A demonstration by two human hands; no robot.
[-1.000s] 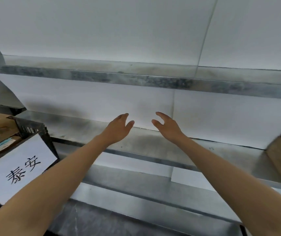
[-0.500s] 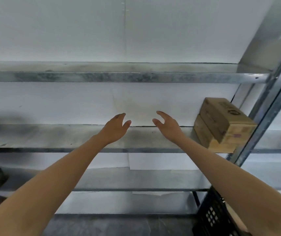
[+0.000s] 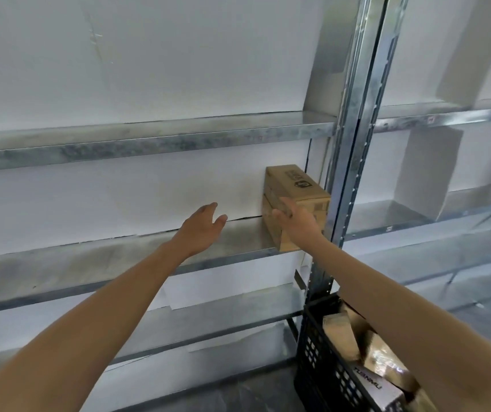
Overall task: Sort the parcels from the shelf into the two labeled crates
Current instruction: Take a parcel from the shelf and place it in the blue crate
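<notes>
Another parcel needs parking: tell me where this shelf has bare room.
Bare: the grey metal shelf board from the picture's left edge to the stacked brown cardboard boxes, beneath the left hand. Crowded: the right end, where the boxes stand beside the steel upright and the right hand overlaps them.

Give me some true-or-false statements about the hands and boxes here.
1. The left hand holds a box. False: it is open and holds nothing.
2. Two cardboard boxes stand stacked on the shelf beside the metal post. True.
3. The black crate is empty. False: parcels lie in it.
4. The right hand is at the stacked boxes, fingers straight. True.
</notes>
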